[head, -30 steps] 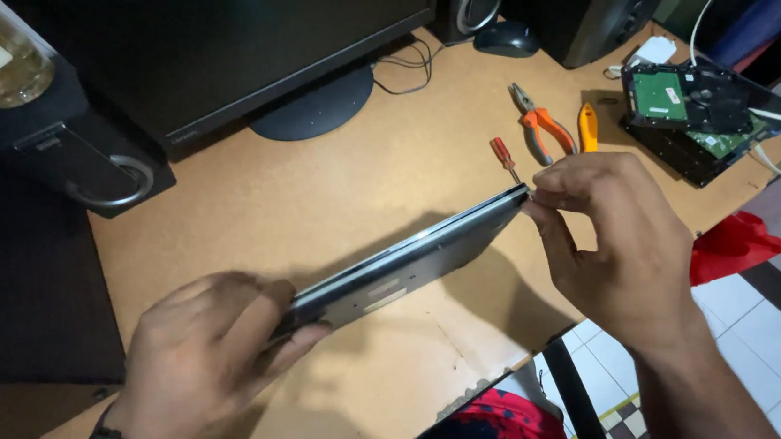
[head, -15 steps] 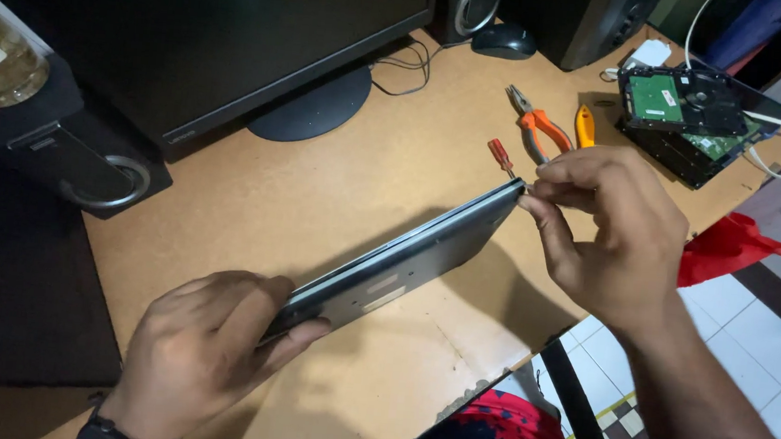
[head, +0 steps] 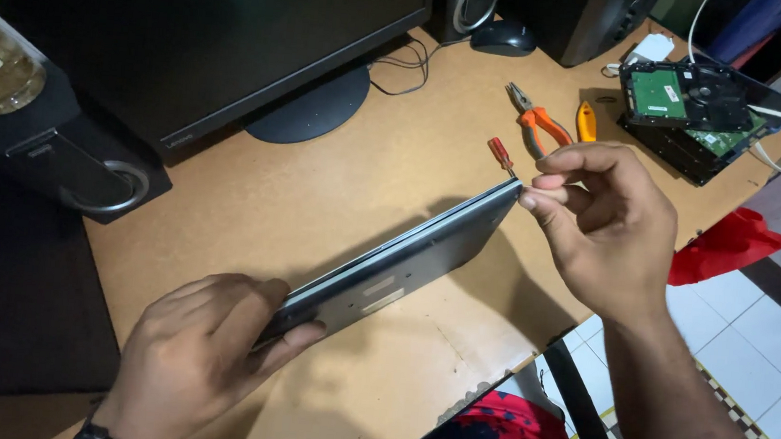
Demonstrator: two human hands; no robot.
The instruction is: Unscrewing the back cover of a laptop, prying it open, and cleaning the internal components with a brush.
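The left hand [head: 200, 353] grips the near end of a closed grey laptop [head: 396, 262] held on edge over the wooden desk [head: 336, 196]; the right hand [head: 606, 229] pinches its far corner, near a red-handled screwdriver [head: 500, 154] and orange pliers [head: 535, 124].

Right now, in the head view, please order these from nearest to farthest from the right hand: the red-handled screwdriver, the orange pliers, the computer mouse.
From the right hand:
1. Red-handled screwdriver, on the desk just beyond the fingertips.
2. Orange pliers, farther back on the desk.
3. Computer mouse, at the back edge, beside the speaker.
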